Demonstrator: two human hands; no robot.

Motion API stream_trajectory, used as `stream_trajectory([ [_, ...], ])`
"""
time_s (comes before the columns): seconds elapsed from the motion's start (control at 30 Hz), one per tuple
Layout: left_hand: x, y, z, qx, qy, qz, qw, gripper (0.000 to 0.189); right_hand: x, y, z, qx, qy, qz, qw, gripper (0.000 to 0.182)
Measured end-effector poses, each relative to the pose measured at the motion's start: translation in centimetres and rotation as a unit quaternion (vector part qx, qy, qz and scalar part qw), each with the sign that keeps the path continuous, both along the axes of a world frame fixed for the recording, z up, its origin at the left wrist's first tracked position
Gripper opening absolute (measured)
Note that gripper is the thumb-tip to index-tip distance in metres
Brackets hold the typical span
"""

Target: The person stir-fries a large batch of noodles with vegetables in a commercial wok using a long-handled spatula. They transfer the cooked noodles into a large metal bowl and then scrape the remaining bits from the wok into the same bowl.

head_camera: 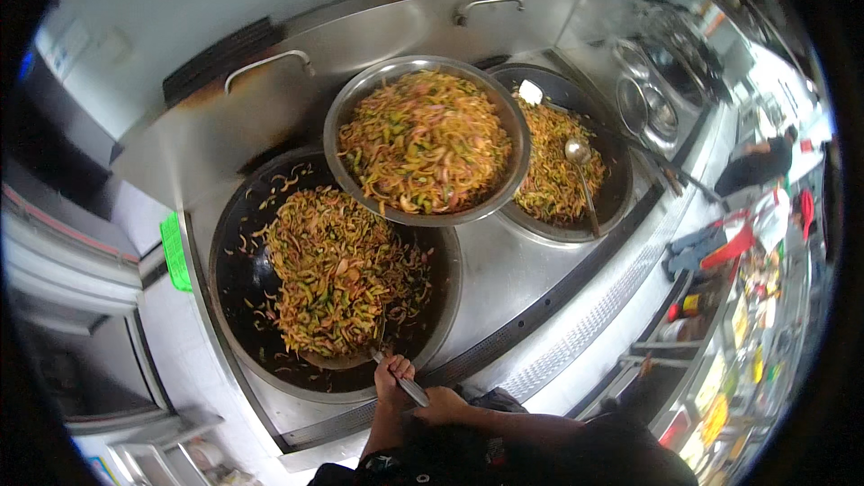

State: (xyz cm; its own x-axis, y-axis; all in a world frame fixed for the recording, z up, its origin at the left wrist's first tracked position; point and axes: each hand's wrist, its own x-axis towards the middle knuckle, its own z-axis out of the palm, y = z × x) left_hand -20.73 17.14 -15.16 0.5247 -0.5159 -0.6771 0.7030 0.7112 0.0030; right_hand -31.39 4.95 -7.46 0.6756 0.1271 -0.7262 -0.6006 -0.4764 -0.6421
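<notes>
My left hand (pixel 393 378) is closed around the metal handle (pixel 412 391) of a broad cooking spatula, low at the front rim of a big black wok (pixel 233 310). Farther back along the same handle, my right hand (pixel 442 406) grips its end. The spatula's blade lies mostly hidden under a heap of sliced stir-fried vegetables (pixel 331 270) in the wok. A wide stainless steel bowl (pixel 337 175), piled high with similar vegetables (pixel 428 138), overlaps the wok's upper right edge in my view.
A second wok (pixel 617 196) holds more vegetables, a ladle (pixel 578 152) and a white-looking spatula blade (pixel 530 92). Two faucets (pixel 266 61) (pixel 489 3) project from the steel backsplash. A green plastic basket (pixel 175 253) is at the left. Two people (pixel 759 162) (pixel 736 233) stand at the far right.
</notes>
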Motion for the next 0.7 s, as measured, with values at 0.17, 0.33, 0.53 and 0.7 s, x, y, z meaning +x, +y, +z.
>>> stream_trajectory([
  [0.17, -1.0, -0.8, 5.2, 0.034, -0.052, 0.009, 0.998, 0.027, -1.4, -1.3, 3.1, 0.074, -0.046, -0.033, 0.996, 0.049],
  [0.33, 0.9, -2.7, 10.7, 0.086, -0.179, -0.011, 0.98, 0.027, -0.8, -3.6, 7.8, 0.091, -0.113, -0.031, 0.989, 0.048],
  [0.53, 5.9, -9.6, 18.6, 0.101, -0.263, -0.06, 0.958, 0.028, 2.1, -7.9, 11.7, 0.128, -0.237, -0.13, 0.954, 0.037],
  [0.7, 11.7, -17.3, 19.6, 0.039, -0.28, -0.109, 0.953, 0.027, 6.6, -15.7, 16.5, 0.111, -0.225, -0.176, 0.952, 0.033],
])
